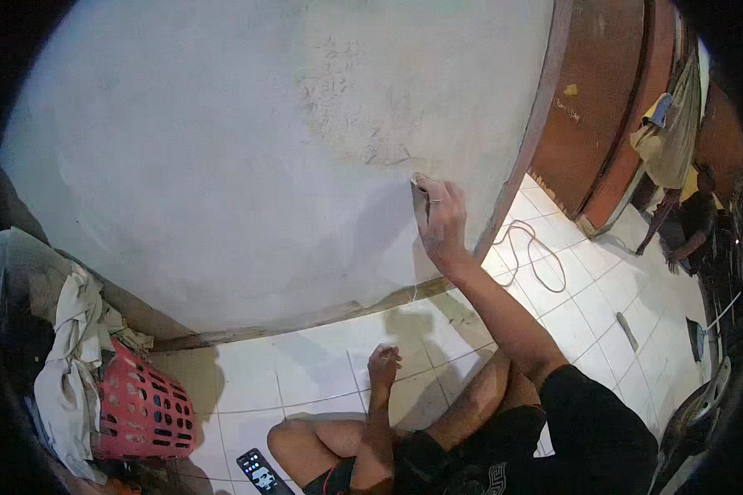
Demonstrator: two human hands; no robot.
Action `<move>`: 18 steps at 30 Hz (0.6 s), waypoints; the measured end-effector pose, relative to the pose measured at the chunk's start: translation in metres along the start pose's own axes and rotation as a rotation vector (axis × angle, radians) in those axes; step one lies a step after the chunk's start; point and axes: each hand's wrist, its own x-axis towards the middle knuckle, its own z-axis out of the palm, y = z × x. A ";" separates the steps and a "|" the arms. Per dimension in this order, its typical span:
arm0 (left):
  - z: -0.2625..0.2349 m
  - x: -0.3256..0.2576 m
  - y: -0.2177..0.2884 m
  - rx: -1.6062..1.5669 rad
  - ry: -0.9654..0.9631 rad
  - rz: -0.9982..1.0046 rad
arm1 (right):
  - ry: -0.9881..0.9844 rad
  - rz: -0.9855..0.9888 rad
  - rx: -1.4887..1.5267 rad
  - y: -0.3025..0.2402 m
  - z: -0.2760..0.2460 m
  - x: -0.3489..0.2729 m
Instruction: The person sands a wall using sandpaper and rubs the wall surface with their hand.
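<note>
My right hand (443, 216) is raised to the pale wall (223, 165), fingers pressed together round a thin, flat, dark piece (420, 205) with a light edge. That piece lies against the wall; it may be folded sandpaper, but its kind is not clear. Just above it, the wall has a rough, scratched patch (334, 87) with grey marks. Lower down, my left hand (384, 363) hangs over the tiled floor in front of my crossed legs. Its fingers are curled in, and nothing shows in them.
Clothes (70, 346) hang over a red perforated basket (144, 404) at left. A lit phone (262, 476) lies by my knee. At right are a looped cable (537, 256), a brown door (582, 91), hanging cloth (673, 132) and a person (693, 223) on the floor.
</note>
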 end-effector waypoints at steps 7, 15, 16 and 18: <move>0.001 -0.002 0.001 0.015 -0.013 0.016 | 0.015 0.023 0.060 -0.007 0.010 0.014; -0.002 -0.002 -0.003 -0.018 -0.012 -0.009 | 0.102 0.007 0.067 0.001 0.010 -0.004; -0.002 -0.001 -0.001 -0.070 -0.024 0.019 | 0.082 0.024 0.033 0.003 0.007 -0.008; -0.001 -0.001 0.001 0.083 0.012 -0.031 | 0.057 0.037 0.000 0.004 0.007 -0.011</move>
